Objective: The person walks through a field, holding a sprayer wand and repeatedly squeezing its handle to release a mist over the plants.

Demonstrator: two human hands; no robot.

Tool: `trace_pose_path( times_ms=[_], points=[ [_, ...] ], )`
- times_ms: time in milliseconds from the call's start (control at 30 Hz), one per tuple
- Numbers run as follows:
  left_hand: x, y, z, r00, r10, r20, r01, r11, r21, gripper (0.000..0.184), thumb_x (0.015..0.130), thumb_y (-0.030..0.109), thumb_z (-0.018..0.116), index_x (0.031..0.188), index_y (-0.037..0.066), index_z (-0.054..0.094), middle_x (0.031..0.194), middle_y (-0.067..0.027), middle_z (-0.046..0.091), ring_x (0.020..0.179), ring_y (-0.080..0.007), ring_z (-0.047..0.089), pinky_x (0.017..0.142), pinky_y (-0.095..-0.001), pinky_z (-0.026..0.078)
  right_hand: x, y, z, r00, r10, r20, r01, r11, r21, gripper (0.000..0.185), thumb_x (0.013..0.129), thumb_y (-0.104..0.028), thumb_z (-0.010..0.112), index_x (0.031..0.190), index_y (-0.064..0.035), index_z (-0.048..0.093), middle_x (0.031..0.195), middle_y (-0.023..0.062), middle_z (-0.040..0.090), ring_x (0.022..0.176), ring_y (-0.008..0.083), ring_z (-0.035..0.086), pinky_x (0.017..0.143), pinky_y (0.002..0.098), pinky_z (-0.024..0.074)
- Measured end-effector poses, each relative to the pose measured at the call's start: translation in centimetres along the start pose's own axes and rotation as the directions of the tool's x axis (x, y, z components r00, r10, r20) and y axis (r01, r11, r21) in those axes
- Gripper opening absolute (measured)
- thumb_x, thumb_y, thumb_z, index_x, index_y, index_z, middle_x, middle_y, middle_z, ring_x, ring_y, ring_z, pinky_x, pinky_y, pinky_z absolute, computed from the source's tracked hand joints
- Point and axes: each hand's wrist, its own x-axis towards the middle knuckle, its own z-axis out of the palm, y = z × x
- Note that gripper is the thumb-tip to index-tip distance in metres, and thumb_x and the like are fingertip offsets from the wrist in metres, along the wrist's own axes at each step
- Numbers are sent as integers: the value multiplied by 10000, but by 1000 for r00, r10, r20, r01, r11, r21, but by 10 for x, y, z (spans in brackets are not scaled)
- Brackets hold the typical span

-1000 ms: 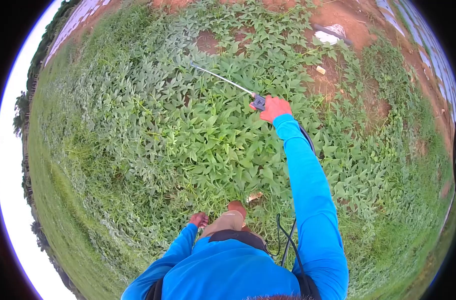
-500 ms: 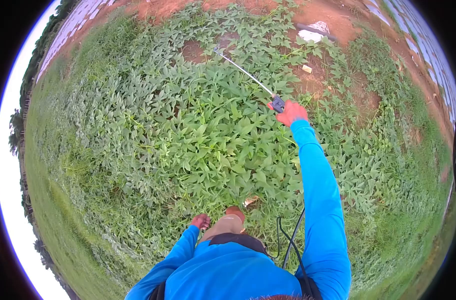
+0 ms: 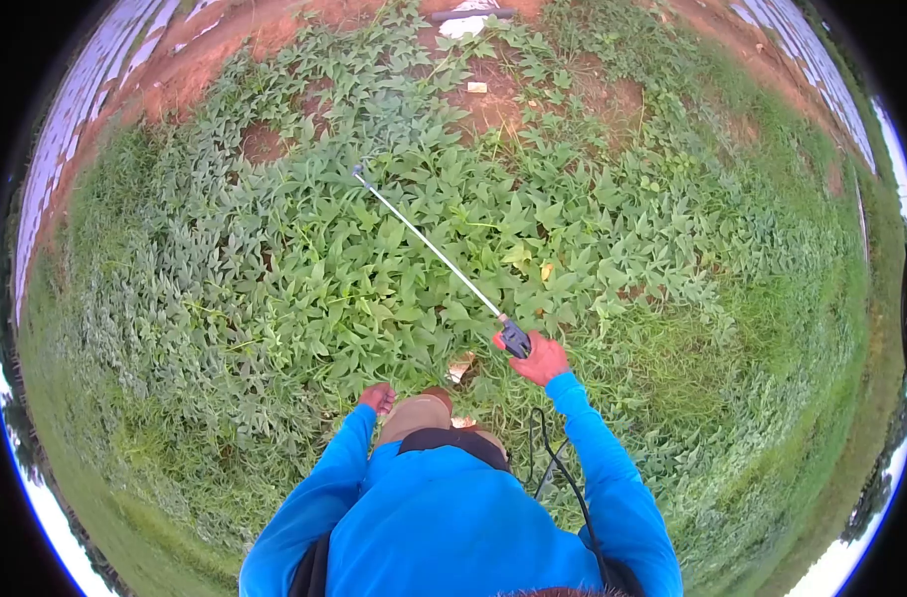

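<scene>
My right hand (image 3: pixel 541 359) is wrapped round the dark grip of a sprayer wand (image 3: pixel 436 251). The thin metal lance slants up and left over the leafy green plants (image 3: pixel 404 289), its nozzle end above the foliage. A faint mist seems to hang beyond the nozzle. A black hose (image 3: pixel 571 478) loops down beside my right forearm. Low by my thigh hangs my left hand (image 3: pixel 378 398), its fingers curled in, with nothing visible in them.
Bare reddish soil (image 3: pixel 493 104) shows between the vines, with a small pale piece of litter (image 3: pixel 476 88) on it. Farther off lie a white bundle (image 3: pixel 463 25) and a dark pipe (image 3: pixel 473 14). Pale strips (image 3: pixel 61 169) cover ground at the far left. Another pale scrap (image 3: pixel 460 368) lies near my feet.
My right hand has drawn back toward my body, bringing the wand lower and to the left. My view has turned right, so the white bundle now sits nearer the middle.
</scene>
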Motion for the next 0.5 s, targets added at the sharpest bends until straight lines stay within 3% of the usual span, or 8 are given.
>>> trace_pose_path(
  times_ms=[67, 167, 233, 300, 433, 500],
  points=[
    [14, 8, 4, 998, -19, 60, 15, 997, 73, 323, 863, 347, 451, 786, 47, 540, 658, -59, 550, 479, -142, 473, 416, -273, 369, -56, 29, 26, 998, 57, -6, -57, 996, 74, 497, 623, -420, 668, 921, -41, 546, 785, 226, 629, 751, 405, 615, 714, 466, 497],
    [24, 18, 17, 999, -3, 46, -7, 980, 200, 316, 863, 354, 455, 783, 59, 536, 660, -55, 549, 479, -146, 473, 417, -276, 359, -142, 49, 63, 991, 132, 17, -133, 975, 181, 499, 617, -399, 684, 939, -47, 538, 778, 223, 628, 740, 410, 613, 711, 473, 496],
    [26, 28, 22, 998, -4, 60, -16, 943, 331, 300, 864, 355, 453, 786, 78, 537, 662, -47, 548, 479, -150, 474, 420, -294, 356, -201, 47, 80, 962, 271, 34, -272, 934, 230, 506, 610, -373, 697, 961, -52, 527, 774, 224, 627, 730, 415, 612, 706, 481, 495],
    [36, 44, 19, 999, -26, 24, 15, 935, 355, 288, 863, 352, 452, 783, 91, 544, 659, -39, 547, 489, -154, 483, 428, -314, 371, -256, 56, 102, 945, 326, 13, -316, 905, 285, 470, 611, -359, 688, 930, -52, 528, 767, 220, 625, 720, 411, 611, 695, 468, 498],
    [32, 102, 37, 985, 138, -106, -98, 942, 320, 289, 863, 378, 441, 893, 111, 548, 705, -32, 560, 535, -164, 515, 476, -340, 421, -366, 78, 146, 909, 407, -89, -350, 862, 367, 405, 597, -307, 681, 882, -62, 529, 730, 202, 621, 684, 393, 611, 655, 446, 500],
    [33, 129, 56, 968, 231, -102, -191, 934, 301, 426, 859, 481, 452, 1009, 91, 533, 764, -61, 566, 558, -194, 535, 490, -361, 450, -417, 83, 173, 894, 437, -103, -365, 841, 398, 397, 584, -292, 683, 871, -66, 528, 709, 188, 616, 661, 384, 608, 635, 442, 497]
  ],
)
